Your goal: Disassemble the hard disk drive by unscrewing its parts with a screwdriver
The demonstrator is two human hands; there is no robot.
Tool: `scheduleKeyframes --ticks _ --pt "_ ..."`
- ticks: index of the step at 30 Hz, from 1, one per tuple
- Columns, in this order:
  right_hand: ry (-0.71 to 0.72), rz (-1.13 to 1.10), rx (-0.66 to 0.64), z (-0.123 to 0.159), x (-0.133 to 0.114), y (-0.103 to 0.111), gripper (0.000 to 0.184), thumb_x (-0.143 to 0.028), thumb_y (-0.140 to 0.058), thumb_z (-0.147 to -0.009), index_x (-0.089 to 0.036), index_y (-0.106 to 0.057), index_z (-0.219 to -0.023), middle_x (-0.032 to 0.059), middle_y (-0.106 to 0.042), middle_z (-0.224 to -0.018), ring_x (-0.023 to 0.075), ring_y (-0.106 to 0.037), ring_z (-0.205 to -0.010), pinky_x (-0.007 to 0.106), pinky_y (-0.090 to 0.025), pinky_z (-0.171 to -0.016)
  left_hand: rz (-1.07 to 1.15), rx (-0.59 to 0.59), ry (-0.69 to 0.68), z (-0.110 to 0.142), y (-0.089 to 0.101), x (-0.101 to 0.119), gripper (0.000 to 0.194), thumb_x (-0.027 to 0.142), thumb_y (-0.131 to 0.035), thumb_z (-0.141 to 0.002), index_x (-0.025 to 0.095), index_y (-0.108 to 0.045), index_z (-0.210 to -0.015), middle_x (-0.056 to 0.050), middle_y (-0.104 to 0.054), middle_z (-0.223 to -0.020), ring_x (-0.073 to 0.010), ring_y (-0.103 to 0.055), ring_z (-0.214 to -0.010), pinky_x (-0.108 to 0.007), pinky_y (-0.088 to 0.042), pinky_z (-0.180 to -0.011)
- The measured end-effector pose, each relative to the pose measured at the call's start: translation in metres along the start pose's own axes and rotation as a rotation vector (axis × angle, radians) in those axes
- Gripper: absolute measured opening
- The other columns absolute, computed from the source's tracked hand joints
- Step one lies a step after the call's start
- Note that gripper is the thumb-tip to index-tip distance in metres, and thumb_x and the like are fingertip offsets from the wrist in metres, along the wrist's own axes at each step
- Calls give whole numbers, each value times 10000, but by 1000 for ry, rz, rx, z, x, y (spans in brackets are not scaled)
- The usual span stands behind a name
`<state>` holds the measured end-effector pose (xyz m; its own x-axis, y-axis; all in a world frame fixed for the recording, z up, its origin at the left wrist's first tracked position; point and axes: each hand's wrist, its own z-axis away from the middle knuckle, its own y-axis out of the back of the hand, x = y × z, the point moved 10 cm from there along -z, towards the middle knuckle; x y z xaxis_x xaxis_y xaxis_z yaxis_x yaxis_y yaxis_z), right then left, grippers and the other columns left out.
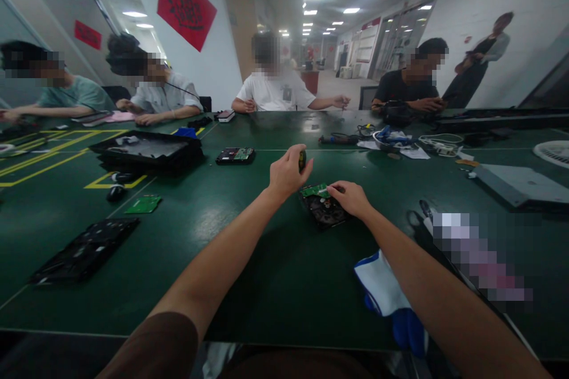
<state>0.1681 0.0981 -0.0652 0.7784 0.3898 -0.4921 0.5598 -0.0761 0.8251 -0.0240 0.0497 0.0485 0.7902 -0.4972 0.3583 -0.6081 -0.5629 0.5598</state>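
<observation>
In the middle of the table lies a black hard drive [329, 215]. A green circuit board [315, 190] sits over its far edge, tilted. Thumb and fingers of my right hand [353, 198] pinch the board's right end. My left hand [288, 173], raised just left of and beyond the drive, is closed round a dark handle with yellowish marks [303, 160]. The rest of that tool is hidden, so its kind cannot be told. Another green circuit board [143, 204] and a black drive-like case [86, 249] lie to the left.
A blue-and-white glove [384, 284] lies beneath my right forearm. Further off are another drive [235, 156], a black tray [149, 151], a grey metal box [524, 186] and a bundle of cables [395, 137]. Several people sit along the table's far side.
</observation>
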Motion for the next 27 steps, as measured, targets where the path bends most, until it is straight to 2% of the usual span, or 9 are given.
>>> scheduleKeyframes --ticks 2,5,10,15,18,21,24,27 --pt "5 0 -4 0 0 -1 348 -490 -538 -944 -235 -768 -1003 47 -754 -1061 219 -677 -937 309 -473 -836 13 12 58 0 -1 -8 415 429 -574 -936 210 -477 -1276 -125 -634 -1300 -278 -635 -1168 -367 -487 -936" --pt "13 -5 -7 -1 0 -2 333 -476 -545 -944 -239 -769 -1007 48 -753 -1068 221 -677 -951 314 -474 -847 26 21 132 1 -2 -17 357 404 -560 -952 219 -443 -1233 -124 -656 -1260 -269 -672 -1106 -358 -504 -875" --pt "7 -19 4 -1 0 -1 333 -479 -548 -938 -242 -771 -1006 45 -757 -1051 221 -679 -946 313 -480 -843 61 0 144 4 -3 -18 345 316 -522 -963 222 -376 -1262 -125 -669 -1243 -235 -698 -1036 -335 -509 -833" --pt "-13 -15 8 0 1 0 334 -483 -552 -932 -242 -773 -999 45 -762 -1024 222 -681 -921 313 -479 -827 85 -19 96 5 -4 -13 327 307 -474 -973 218 -425 -1284 -115 -650 -1269 -224 -676 -1041 -351 -497 -896" --pt "-11 -12 9 0 1 0 337 -486 -554 -930 -239 -772 -999 46 -760 -1031 222 -681 -921 311 -477 -818 68 19 31 5 1 -7 288 322 -459 -975 206 -529 -1228 -127 -613 -1279 -216 -631 -1106 -315 -495 -894" --pt "-8 -6 6 0 1 -1 339 -489 -551 -930 -242 -772 -1003 45 -759 -1042 222 -679 -926 310 -474 -815 62 66 -37 6 6 -2 298 340 -458 -978 198 -594 -1201 -135 -591 -1263 -193 -633 -1060 -291 -501 -877" --pt "-8 -3 1 0 1 -1 344 -493 -547 -931 -244 -773 -1006 43 -757 -1051 223 -676 -928 312 -471 -818 113 84 -122 8 8 4 307 302 -448 -982 198 -595 -1231 -127 -612 -1264 -192 -608 -1156 -295 -470 -975" --pt "-6 -10 0 0 1 -1 346 -490 -542 -936 -243 -775 -1006 42 -756 -1059 224 -674 -934 311 -471 -821 137 65 -98 7 5 0 328 318 -481 -974 201 -554 -1271 -123 -622 -1311 -204 -613 -1182 -308 -455 -1007"
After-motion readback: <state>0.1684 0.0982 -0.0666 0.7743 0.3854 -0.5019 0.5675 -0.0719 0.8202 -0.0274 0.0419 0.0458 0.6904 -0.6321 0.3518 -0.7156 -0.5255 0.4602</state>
